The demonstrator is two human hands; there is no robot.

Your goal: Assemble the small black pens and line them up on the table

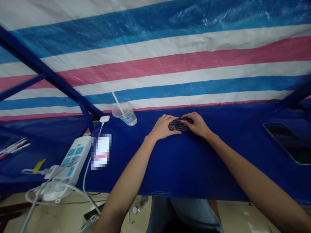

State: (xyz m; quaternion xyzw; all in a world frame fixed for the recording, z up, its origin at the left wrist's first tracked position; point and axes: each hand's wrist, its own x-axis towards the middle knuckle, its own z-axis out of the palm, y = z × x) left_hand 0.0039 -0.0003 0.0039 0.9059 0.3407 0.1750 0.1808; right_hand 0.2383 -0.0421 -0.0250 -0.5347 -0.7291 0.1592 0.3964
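So there's a little bundle of black pens (179,126) (pretty sure pens, they're small and half covered) lying on the blue counter (175,168), just right of the middle of the frame. Progress-wise, I'd say the gathering looks done: they sit side by side in one compact bunch. What's left, as far as I can judge, is evening up the ends and letting go, since both hands are on it.

Long axis runs left to right across the frame, close to level, roughly along the counter's front edge. Can't tell which way the tips point, fingers hide the ends.

The left hand (163,127) is part-curled, thumb on the near side, fingers on the far side, holding the left end between them. The right hand (198,125) is closed in tighter, thumb and fingers pinching the right end.
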